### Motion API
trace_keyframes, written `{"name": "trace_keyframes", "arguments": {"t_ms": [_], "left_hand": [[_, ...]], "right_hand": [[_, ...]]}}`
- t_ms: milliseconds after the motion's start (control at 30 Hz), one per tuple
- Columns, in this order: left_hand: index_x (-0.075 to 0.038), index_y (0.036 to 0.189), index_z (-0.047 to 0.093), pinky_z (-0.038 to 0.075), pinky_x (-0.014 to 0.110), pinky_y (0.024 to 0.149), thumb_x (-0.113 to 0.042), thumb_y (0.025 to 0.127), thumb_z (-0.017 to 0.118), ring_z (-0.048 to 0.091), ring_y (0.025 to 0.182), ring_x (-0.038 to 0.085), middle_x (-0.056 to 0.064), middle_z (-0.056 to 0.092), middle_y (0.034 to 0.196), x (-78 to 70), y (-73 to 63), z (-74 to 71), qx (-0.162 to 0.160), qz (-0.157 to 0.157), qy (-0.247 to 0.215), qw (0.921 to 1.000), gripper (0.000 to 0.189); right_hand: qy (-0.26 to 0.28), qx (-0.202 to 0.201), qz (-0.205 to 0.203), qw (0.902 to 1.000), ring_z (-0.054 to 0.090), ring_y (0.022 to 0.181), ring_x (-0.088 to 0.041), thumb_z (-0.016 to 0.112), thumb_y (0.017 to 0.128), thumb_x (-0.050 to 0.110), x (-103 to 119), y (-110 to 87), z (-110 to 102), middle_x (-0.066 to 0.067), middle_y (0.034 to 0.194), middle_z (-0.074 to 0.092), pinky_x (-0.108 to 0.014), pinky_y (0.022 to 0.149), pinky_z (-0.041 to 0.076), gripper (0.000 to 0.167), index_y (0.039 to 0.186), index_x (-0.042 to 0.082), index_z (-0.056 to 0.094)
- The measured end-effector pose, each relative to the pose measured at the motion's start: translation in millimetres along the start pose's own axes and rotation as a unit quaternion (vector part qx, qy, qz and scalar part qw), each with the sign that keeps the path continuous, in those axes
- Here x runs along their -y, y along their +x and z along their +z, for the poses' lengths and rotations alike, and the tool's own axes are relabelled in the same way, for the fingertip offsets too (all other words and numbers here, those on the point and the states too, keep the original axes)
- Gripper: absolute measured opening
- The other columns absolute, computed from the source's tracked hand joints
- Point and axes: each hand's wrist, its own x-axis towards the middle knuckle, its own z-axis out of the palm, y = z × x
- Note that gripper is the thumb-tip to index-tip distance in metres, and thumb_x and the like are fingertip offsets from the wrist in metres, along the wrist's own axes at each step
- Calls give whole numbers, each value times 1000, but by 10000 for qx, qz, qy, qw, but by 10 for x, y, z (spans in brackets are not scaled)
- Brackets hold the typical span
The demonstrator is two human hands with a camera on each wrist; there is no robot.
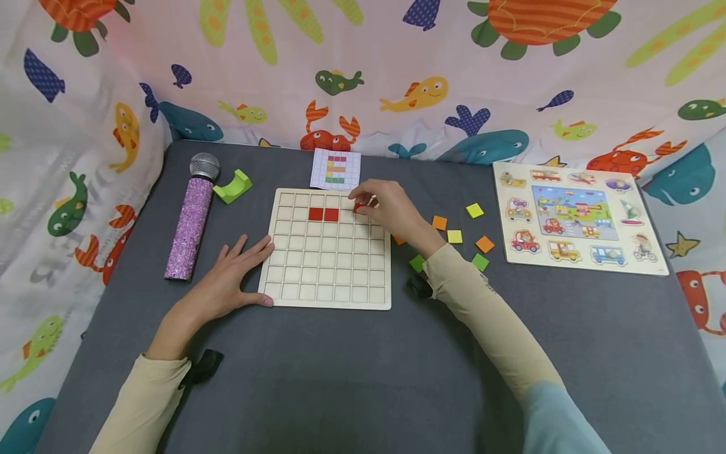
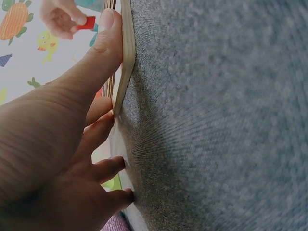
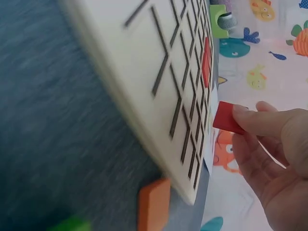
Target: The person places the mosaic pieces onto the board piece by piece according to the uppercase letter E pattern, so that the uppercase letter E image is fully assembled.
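A pale wooden grid board (image 1: 317,277) lies on the grey table, with two red square tiles (image 1: 324,215) side by side in its second row. My right hand (image 1: 391,205) pinches another red tile (image 3: 228,117) between thumb and fingertips, held above the board's upper right part. My left hand (image 1: 235,280) lies with fingers spread at the board's left edge. In the left wrist view its thumb (image 2: 107,36) rests against the board's side. Behind the board stands a pattern card (image 1: 336,169) showing rows of coloured squares on a grid.
Loose orange, yellow and green tiles (image 1: 454,236) lie right of the board, partly under my right forearm. A vehicle picture puzzle (image 1: 581,217) lies at the far right. Left are a glittery pink microphone (image 1: 190,227) and a green curved block (image 1: 233,186). A patterned curtain (image 1: 374,50) hangs behind.
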Motion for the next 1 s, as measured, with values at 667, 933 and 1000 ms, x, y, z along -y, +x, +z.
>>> {"name": "trace_keyframes", "arguments": {"t_ms": [667, 933, 1000], "left_hand": [[-6, 154, 30, -2, 64, 115, -36, 70, 86, 2, 147, 46, 12, 19, 162, -50, 8, 4, 16, 10, -59, 10000, 105], [-6, 154, 30, -2, 63, 115, -35, 70, 87, 2, 147, 46, 12, 19, 162, -58, -3, -7, 33, -30, -71, 10000, 105], [-6, 154, 30, -2, 64, 115, -35, 70, 87, 2, 147, 46, 12, 19, 162, -55, -3, -5, 44, -24, -88, 9999, 105]], "right_hand": [[-12, 530, 659, 9964, 63, 89, -18, 71, 89, 3, 11, 195, 202, -8, 98, 71, -29, 82, 52, 20, 109, 2, 71], [-179, 549, 842, 9948, 63, 92, -19, 69, 90, 1, 55, 184, 230, -8, 101, 71, -30, 85, 51, 20, 110, 3, 71], [-174, 615, 780, 9949, 63, 94, -19, 68, 90, 1, 54, 168, 210, -9, 103, 70, -30, 86, 51, 21, 112, 2, 70]]}}
